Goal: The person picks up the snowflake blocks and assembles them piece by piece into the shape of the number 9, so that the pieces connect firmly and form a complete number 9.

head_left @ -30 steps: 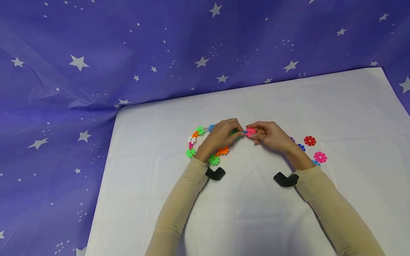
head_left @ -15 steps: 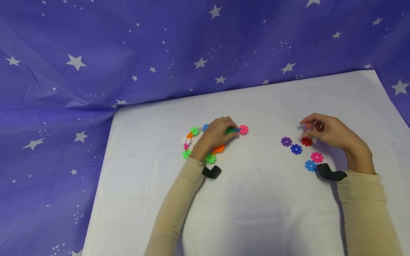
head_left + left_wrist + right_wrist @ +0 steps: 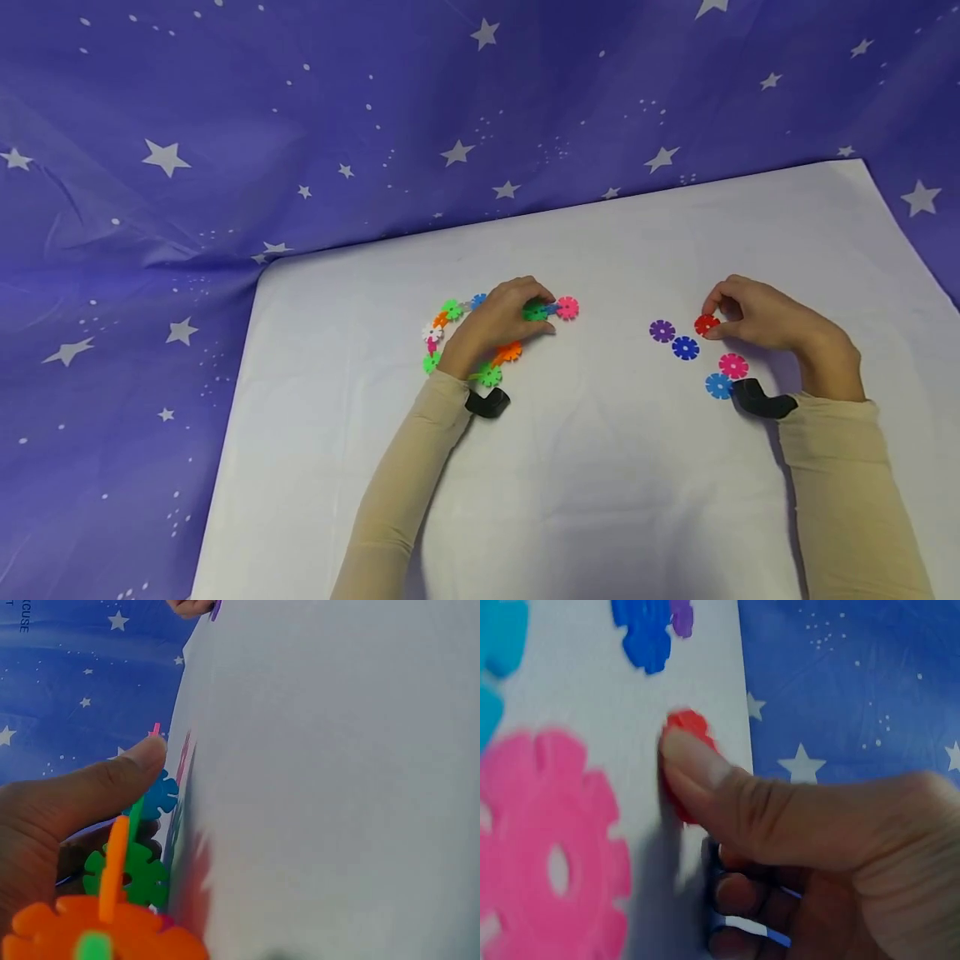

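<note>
In the head view my left hand [image 3: 504, 318] curls around a chain of slotted plastic snowflake discs, its thumb and fingers on either side of a green disc [image 3: 536, 312]. A pink disc [image 3: 567, 307] forms the chain's right end, joined through a blue disc [image 3: 157, 796]. The orange disc [image 3: 112, 930] looms close in the left wrist view. Over on the right, my right hand [image 3: 776, 321] pinches a loose red snowflake disc [image 3: 706, 324] between thumb and forefinger. The right wrist view has the thumb across the red disc [image 3: 686, 720]; its other fingers are curled below.
Loose discs lie near the right hand: purple [image 3: 662, 331], dark blue [image 3: 686, 348], pink [image 3: 733, 366] and light blue [image 3: 718, 386]. A white cloth covers the table [image 3: 600, 475]. Behind it hangs a purple-blue star-patterned curtain [image 3: 390, 108].
My right hand has left the chain's pink end disc, moved right to the loose discs and taken hold of the red one. My left hand has stayed at the chain.
</note>
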Tool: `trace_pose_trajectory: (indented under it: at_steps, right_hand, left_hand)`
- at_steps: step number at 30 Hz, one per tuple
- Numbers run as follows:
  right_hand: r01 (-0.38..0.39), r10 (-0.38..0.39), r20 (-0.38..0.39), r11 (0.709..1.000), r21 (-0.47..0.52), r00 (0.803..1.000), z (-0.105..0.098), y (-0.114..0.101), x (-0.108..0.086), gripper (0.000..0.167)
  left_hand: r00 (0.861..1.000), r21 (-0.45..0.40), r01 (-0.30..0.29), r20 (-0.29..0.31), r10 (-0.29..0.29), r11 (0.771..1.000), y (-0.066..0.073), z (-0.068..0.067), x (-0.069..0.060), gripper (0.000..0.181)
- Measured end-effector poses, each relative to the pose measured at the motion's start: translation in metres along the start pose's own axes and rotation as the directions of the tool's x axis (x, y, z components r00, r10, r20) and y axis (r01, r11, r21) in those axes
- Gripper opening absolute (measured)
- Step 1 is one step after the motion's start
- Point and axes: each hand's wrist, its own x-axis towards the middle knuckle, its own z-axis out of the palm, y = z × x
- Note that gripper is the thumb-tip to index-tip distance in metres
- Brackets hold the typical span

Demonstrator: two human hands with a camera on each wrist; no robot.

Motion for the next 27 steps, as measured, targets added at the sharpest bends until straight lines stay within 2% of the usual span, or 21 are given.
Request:
trace_pose_trajectory:
  at_steps: [4, 6, 9, 12, 14, 18, 23, 27]
  right_hand:
    - [-0.028, 0.03, -0.075, 0.999, 0.034, 0.997, 0.0, -0.011, 0.004, 0.02]
    - [-0.004, 0.011, -0.146, 0.999, 0.045, 0.989, 0.004, -0.022, 0.007, 0.017]
    - [0.087, -0.067, -0.258, 0.994, 0.066, 0.964, 0.017, -0.047, 0.015, 0.016]
    - [0.197, -0.17, -0.328, 0.979, 0.05, 0.929, 0.036, -0.073, 0.024, 0.015]
    - [0.245, -0.219, -0.339, 0.969, 0.034, 0.915, 0.049, -0.085, 0.029, 0.013]
    - [0.256, -0.235, -0.353, 0.967, 0.013, 0.906, 0.069, -0.1, 0.035, 0.011]
    - [0.237, -0.2, -0.378, 0.97, 0.054, 0.904, 0.08, -0.11, 0.039, 0.01]
    - [0.232, -0.189, -0.365, 0.97, 0.077, 0.912, 0.084, -0.112, 0.042, 0.011]
  left_hand:
    - [1.0, 0.047, 0.014, 0.019, -0.015, 0.999, 0.002, -0.006, -0.002, 0.045]
    - [0.999, 0.072, 0.019, 0.024, -0.021, 0.997, 0.005, -0.008, -0.002, 0.047]
    - [0.999, 0.101, 0.022, 0.034, -0.025, 0.995, 0.01, -0.011, 0.001, 0.05]
    - [0.998, 0.124, 0.027, 0.051, -0.033, 0.992, 0.014, -0.009, 0.005, 0.053]
    - [0.997, 0.131, 0.03, 0.066, -0.039, 0.991, 0.015, -0.005, 0.009, 0.055]
    - [0.997, 0.146, 0.025, 0.065, -0.035, 0.989, 0.015, 0.003, 0.012, 0.055]
    - [0.999, 0.158, 0.02, 0.022, -0.023, 0.987, 0.013, 0.007, 0.012, 0.05]
    - [0.999, 0.15, 0.03, 0.018, -0.033, 0.988, 0.012, 0.006, 0.013, 0.049]
